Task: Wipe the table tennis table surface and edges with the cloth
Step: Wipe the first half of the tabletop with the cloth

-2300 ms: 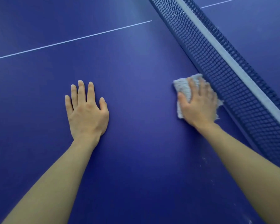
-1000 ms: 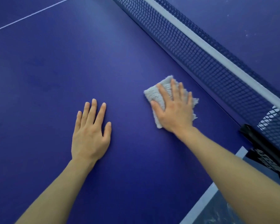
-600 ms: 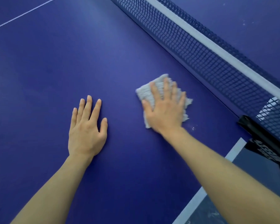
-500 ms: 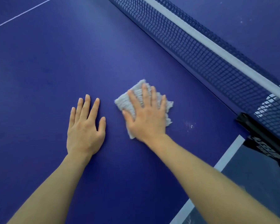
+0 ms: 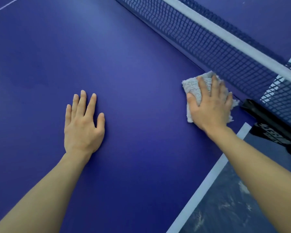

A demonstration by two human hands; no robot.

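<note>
Now the right grip [image 5: 210, 106], spread flat, presses the cloth [image 5: 193, 89] onto the counter [image 5: 133, 73]. Its far corner points past the fingertips [image 5: 215, 79] toward the net [image 5: 225, 52]; the left grip [image 5: 83, 125] lies spread.

Cloth [image 5: 192, 89] mostly hidden under right hand [image 5: 210, 109]; net clamp [image 5: 259, 112] lettering unreadable; net [image 5: 208, 44] cut off right.

The counter [image 5: 141, 56] is a dark blue playing surface with a white border line [image 5: 208, 179] along its right edge. A dark net [image 5: 217, 47] with a white top band crosses it diagonally at upper right, fixed at the edge by a black clamp [image 5: 265, 118]. Directly on the surface lie a grey terry cloth [image 5: 193, 88], just beside the net's foot and pressed flat under the right hand [image 5: 210, 106], and the left hand [image 5: 83, 125], palm down, well apart from it.
</note>
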